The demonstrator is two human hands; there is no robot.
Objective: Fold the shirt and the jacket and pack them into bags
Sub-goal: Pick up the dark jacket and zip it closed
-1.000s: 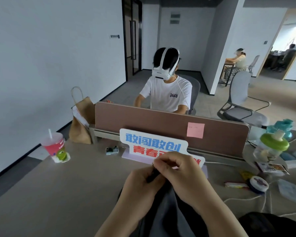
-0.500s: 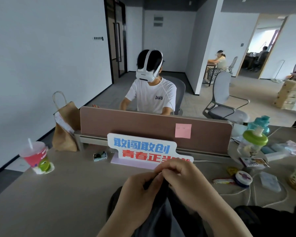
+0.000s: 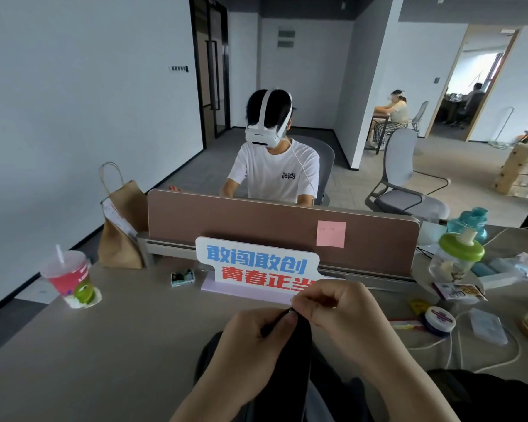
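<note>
A person's left hand (image 3: pixel 250 345) and right hand (image 3: pixel 345 315) meet over the table (image 3: pixel 119 345), fingertips of both pinching the top edge of a dark garment (image 3: pixel 297 360) that hangs down between the forearms toward the near edge. Whether it is the shirt or the jacket cannot be told from this angle. The cloth droops limp from the pinch and looks soft and light, likely to slump and crease unless it is spread flat before folding. It should be easiest to control by a firm seam, at the collar or the shoulders, with the hands drawn apart rather than bunched at one spot. A second dark heap (image 3: pixel 476 394) lies at the near right, and a brown paper bag (image 3: pixel 121 229) stands at the table's far left.
</note>
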